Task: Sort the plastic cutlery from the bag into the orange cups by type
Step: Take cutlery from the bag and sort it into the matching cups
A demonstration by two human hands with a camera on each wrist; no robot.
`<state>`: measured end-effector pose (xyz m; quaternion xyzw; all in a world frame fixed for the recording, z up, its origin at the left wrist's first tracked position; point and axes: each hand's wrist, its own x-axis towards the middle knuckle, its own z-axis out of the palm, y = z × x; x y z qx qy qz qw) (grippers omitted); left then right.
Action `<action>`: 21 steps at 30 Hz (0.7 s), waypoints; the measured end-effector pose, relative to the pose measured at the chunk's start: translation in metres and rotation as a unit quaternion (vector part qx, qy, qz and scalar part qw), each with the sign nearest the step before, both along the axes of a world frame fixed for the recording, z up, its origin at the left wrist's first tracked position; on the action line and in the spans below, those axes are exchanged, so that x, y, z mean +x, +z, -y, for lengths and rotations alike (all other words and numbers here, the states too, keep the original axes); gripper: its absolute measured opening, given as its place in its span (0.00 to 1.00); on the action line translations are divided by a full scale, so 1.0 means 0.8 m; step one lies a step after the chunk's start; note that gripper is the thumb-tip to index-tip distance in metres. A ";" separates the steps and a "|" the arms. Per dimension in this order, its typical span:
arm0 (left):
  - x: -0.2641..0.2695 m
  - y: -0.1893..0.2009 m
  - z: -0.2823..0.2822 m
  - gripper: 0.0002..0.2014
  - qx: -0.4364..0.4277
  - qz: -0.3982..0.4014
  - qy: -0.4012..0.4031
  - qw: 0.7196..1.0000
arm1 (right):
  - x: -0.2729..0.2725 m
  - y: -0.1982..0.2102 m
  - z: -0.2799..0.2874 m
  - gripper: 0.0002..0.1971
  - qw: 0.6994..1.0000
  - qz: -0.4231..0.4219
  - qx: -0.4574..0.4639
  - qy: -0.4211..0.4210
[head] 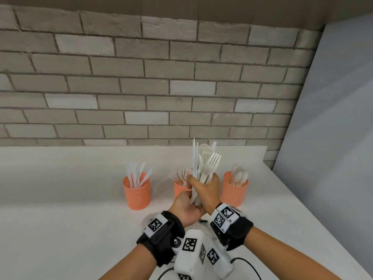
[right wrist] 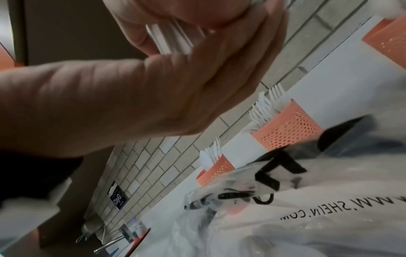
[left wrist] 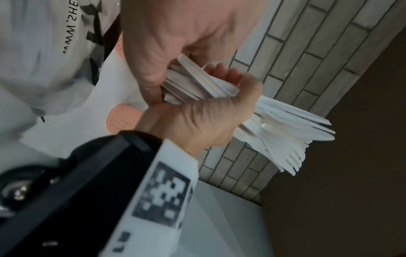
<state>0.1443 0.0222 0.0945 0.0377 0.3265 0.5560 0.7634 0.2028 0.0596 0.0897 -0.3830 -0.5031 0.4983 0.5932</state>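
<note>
**Mixed bundle of plastic cutlery held upright in front of three orange cups**

In the lower centre of the head view, the right hand (head: 207,188) was wrapped round a mixed bundle of white plastic cutlery (head: 203,168), with fork, spoon and knife ends fanning upward. The left hand (head: 186,209) cupped the handle ends from below, fingers curled against them.

Behind the hands, three orange mesh cups stood on the white table (head: 60,199): the knife cup (head: 137,191) to the left, the fork cup (head: 179,188) partly hidden in the middle, the spoon cup (head: 234,188) to the right.

The pieces looked light, stiff and smooth, so they would probably slide against one another; pinching one handle near the bottom seemed the safest hold.

The clear printed bag (right wrist: 285,200) appeared only in the wrist views, blurred. Whether it held more cutlery could not be told, nor the number of pieces in the bundle.
</note>
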 end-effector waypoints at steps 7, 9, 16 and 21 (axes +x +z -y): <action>0.000 -0.006 -0.013 0.20 0.000 -0.040 -0.039 0.998 | 0.004 -0.009 -0.017 0.14 0.999 -0.003 -0.032 -0.004; -0.001 -0.007 -0.014 0.21 -0.002 -0.064 -0.054 0.996 | 0.006 -0.013 -0.025 0.07 0.999 0.012 -0.038 0.005; -0.003 -0.019 -0.029 0.18 0.004 -0.084 -0.047 0.995 | 0.012 -0.022 -0.044 0.07 0.998 0.025 -0.050 0.030; 0.001 -0.024 -0.038 0.16 0.014 -0.126 -0.034 0.991 | 0.014 -0.024 -0.056 0.06 0.998 0.006 -0.039 0.043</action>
